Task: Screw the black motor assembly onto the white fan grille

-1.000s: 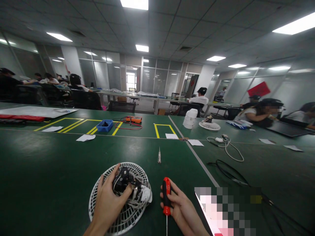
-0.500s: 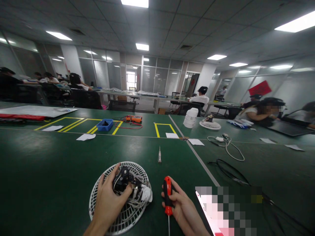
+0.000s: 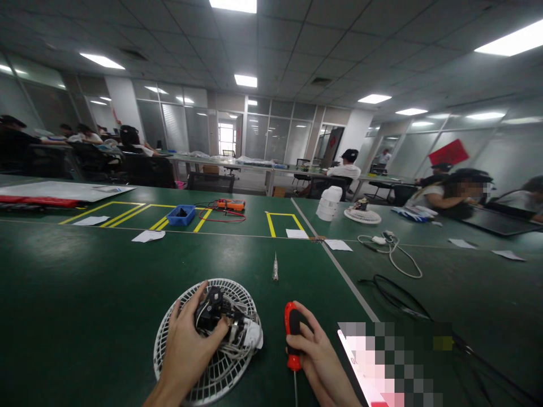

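Note:
A white round fan grille [image 3: 229, 376] lies on the green table at the lower middle. On it sits a black fan motor [image 3: 207, 314] with pale wires and a white part at its right side. My left hand [image 3: 190, 339] is closed round the motor, thumb on the near side and fingers over the left. To the right, my right hand [image 3: 316, 347] grips a red and black screwdriver [image 3: 292, 333] by its handle, the shaft pointing down toward me. Beyond the hands, a small clear-handled screwdriver [image 3: 275, 268] lies on the table.
A phone [image 3: 360, 367], partly blurred out, lies right of my right hand. Black cable [image 3: 394, 299] and a white cord [image 3: 399, 254] lie further right. Farther back are a blue bin [image 3: 181, 216], an orange multimeter [image 3: 230, 204], white stacked parts [image 3: 328, 203] and another grille [image 3: 362, 216]. People sit around.
My right hand has shifted slightly right with the red and black screwdriver, its handle tilting a little and its fingers regripping. My left hand and the fan motor stay in place.

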The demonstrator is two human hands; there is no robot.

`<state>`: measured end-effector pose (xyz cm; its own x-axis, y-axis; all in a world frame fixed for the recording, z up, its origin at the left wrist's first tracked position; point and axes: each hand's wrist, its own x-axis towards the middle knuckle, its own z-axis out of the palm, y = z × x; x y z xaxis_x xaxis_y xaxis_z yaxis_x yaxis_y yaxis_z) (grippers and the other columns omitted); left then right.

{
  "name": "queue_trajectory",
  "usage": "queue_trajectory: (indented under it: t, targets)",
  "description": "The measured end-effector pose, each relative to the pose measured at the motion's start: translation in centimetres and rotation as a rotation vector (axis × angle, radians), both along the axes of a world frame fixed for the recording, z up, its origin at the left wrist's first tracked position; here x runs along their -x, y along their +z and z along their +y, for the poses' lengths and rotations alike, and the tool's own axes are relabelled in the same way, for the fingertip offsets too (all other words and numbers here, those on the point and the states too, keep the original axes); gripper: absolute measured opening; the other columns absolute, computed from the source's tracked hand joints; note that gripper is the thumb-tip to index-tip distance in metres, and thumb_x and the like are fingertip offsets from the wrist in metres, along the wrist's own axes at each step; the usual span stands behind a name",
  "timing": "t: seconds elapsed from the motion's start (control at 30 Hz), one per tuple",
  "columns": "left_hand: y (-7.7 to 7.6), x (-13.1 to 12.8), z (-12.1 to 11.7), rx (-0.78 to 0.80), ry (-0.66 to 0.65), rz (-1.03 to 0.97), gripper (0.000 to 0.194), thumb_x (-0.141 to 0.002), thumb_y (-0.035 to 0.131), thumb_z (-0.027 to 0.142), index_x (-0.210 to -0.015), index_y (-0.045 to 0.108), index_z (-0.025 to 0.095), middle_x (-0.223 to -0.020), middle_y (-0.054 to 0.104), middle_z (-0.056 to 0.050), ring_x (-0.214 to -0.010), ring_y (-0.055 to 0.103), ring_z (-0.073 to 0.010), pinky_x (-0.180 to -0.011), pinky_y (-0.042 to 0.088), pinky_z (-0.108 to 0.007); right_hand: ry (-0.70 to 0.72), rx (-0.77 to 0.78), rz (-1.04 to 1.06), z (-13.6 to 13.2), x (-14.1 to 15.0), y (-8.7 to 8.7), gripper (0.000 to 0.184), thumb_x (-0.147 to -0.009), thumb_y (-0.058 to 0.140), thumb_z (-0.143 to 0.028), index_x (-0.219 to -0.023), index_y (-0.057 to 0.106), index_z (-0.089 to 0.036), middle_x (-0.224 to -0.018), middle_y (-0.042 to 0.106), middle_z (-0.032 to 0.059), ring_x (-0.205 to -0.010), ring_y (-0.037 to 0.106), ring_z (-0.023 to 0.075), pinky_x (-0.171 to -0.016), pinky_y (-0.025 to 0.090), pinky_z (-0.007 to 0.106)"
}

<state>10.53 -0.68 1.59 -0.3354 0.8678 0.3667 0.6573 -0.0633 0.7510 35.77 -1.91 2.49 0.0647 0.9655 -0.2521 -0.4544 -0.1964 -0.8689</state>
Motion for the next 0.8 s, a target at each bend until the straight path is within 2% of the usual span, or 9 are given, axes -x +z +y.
queue_trajectory:
  t: [0.13,0.23,0.33,0.5,0.67,0.8]
  targets:
    - [-0.02,0.16,0.12,0.009,-0.006,-0.005,0.076,-0.073,0.071,0.048,-0.144,0.052,0.028,-0.135,0.065,-0.007,-0.13,0.056,-0.0366,-0.113,0.044,-0.056,-0.038,-0.011,-0.037,0.08,0.19,-0.22,0.069,-0.059,0.086,-0.016,-0.125,0.067,-0.026,-0.096,0.069,0.0033,-0.076,0.059,0.0166,-0.066,0.048,0.027]
    - [-0.03,0.21,0.18,0.008,-0.008,-0.01,0.077,-0.072,0.071,0.047,-0.144,0.052,0.027,-0.135,0.065,-0.007,-0.13,0.056,-0.0367,-0.113,0.044,-0.056,-0.093,0.028,-0.056,0.19,0.34,-0.06,0.066,-0.059,0.088,-0.026,-0.122,0.068,-0.025,-0.087,0.067,0.0019,-0.07,0.056,0.0159,-0.06,0.046,0.026]
    - [0.1,0.1,0.12,0.028,-0.012,-0.032,0.077,-0.072,0.071,0.046,-0.144,0.052,0.026,-0.135,0.065,-0.007,-0.129,0.056,-0.0358,-0.114,0.044,-0.054,-0.084,0.071,-0.052,0.15,0.25,0.36,0.061,-0.064,0.085,-0.034,-0.122,0.069,-0.024,-0.083,0.066,0.0013,-0.068,0.055,0.0165,-0.058,0.046,0.027]
    - [0.52,-0.2,-0.12,0.04,-0.009,-0.051,0.076,-0.074,0.069,0.047,-0.145,0.051,0.025,-0.134,0.065,-0.007,-0.131,0.055,-0.0347,-0.116,0.041,-0.053,-0.076,0.078,-0.048,0.03,-0.01,0.75,0.054,-0.071,0.076,-0.033,-0.123,0.067,-0.023,-0.082,0.066,0.0015,-0.074,0.057,0.0185,-0.063,0.048,0.028]
    - [0.44,-0.18,-0.08,0.044,-0.002,-0.05,0.077,-0.074,0.07,0.049,-0.145,0.051,0.026,-0.134,0.064,-0.007,-0.131,0.054,-0.0355,-0.116,0.041,-0.054,-0.062,0.079,-0.02,0.1,-0.05,0.56,0.054,-0.071,0.073,-0.03,-0.124,0.065,-0.022,-0.079,0.065,0.0005,-0.071,0.058,0.0179,-0.062,0.048,0.028]
    - [0.22,0.01,0.15,0.047,-0.004,-0.044,0.078,-0.072,0.071,0.05,-0.144,0.052,0.026,-0.134,0.065,-0.007,-0.132,0.054,-0.0356,-0.116,0.041,-0.053,-0.057,0.077,0.033,0.06,-0.15,0.33,0.052,-0.071,0.071,-0.031,-0.121,0.064,-0.021,-0.085,0.068,0.0018,-0.07,0.061,0.0179,-0.063,0.048,0.029]
